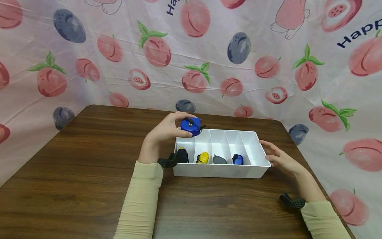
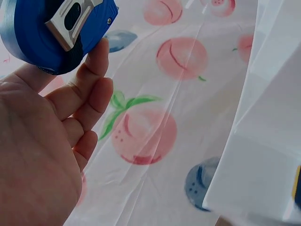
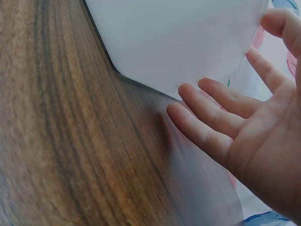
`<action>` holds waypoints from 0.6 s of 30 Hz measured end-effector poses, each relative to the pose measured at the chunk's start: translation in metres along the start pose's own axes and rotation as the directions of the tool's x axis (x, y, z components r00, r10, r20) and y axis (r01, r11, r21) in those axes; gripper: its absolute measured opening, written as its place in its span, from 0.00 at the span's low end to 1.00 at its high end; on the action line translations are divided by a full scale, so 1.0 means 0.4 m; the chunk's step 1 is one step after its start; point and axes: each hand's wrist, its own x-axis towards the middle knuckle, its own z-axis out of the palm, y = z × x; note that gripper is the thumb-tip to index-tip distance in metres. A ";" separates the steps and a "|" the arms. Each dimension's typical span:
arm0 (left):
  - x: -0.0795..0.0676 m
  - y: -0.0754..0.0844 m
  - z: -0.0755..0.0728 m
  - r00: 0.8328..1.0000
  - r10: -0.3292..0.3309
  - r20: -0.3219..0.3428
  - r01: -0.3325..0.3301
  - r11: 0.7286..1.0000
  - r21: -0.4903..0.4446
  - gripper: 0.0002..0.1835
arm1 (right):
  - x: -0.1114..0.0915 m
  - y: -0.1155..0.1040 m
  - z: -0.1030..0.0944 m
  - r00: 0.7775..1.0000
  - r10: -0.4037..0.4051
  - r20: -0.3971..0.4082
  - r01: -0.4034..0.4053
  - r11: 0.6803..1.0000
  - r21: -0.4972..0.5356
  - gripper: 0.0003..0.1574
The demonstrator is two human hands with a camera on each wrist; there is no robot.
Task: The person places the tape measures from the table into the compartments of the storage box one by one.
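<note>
My left hand (image 1: 167, 130) pinches a blue tape measure (image 1: 191, 126) between thumb and fingers, raised over the left end of a white divided box (image 1: 222, 170). A black cord hangs off the tape measure. In the left wrist view its metal belt clip (image 2: 70, 21) faces the camera. My right hand (image 1: 280, 157) is at the box's right end, fingers spread and mostly straight. In the right wrist view its fingertips (image 3: 188, 92) are right at the box's white end wall (image 3: 183, 42), with the thumb by the rim.
In the box's compartments lie a black item (image 1: 182, 155) with a yellow top, a yellow item (image 1: 203, 157), a grey item (image 1: 219, 160) and a blue item (image 1: 237, 159). The box stands on a brown wooden table (image 1: 74, 172). A fruit-print cloth (image 1: 209, 49) hangs behind it.
</note>
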 end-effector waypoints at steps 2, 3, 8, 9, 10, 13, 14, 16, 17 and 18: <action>0.007 0.002 0.010 1.000 0.000 0.007 0.000 1.000 -0.011 0.27 | 0.000 0.001 0.000 1.000 0.001 -0.001 -0.001 1.000 0.001 0.38; 0.010 0.003 0.015 1.000 -0.002 0.009 0.003 1.000 -0.012 0.27 | 0.000 0.001 0.000 1.000 0.002 -0.002 -0.002 1.000 0.001 0.38; 0.025 0.010 0.042 1.000 -0.011 0.017 0.012 0.999 -0.046 0.28 | -0.001 0.002 0.000 1.000 0.000 -0.001 0.000 1.000 -0.001 0.38; 0.028 0.011 0.047 1.000 -0.012 0.016 0.013 0.999 -0.052 0.28 | -0.001 0.001 0.000 1.000 -0.001 0.001 0.001 1.000 0.000 0.38; 0.031 0.013 0.052 1.000 -0.010 0.017 0.011 0.998 -0.061 0.28 | -0.001 0.001 0.000 1.000 -0.002 0.003 0.002 1.000 0.002 0.38; 0.041 0.014 0.067 1.000 0.009 0.018 -0.008 0.997 -0.081 0.27 | 0.001 0.001 0.000 1.000 -0.001 0.004 0.001 1.000 0.006 0.39; 0.044 0.015 0.072 1.000 0.013 0.016 -0.012 0.996 -0.083 0.27 | 0.001 0.001 -0.001 1.000 -0.002 0.005 0.002 1.000 0.010 0.39; 0.050 0.017 0.083 1.000 0.025 0.010 -0.024 0.996 -0.082 0.28 | 0.002 0.001 -0.001 1.000 -0.001 0.005 0.001 1.000 0.012 0.39; 0.054 0.017 0.089 1.000 0.030 0.008 -0.029 0.996 -0.087 0.28 | 0.002 0.001 -0.002 1.000 -0.001 0.004 0.001 1.000 0.013 0.39; 0.056 0.019 0.095 0.999 0.031 0.006 -0.031 0.996 -0.087 0.28 | 0.002 0.002 -0.002 1.000 -0.001 0.004 0.001 1.000 0.014 0.39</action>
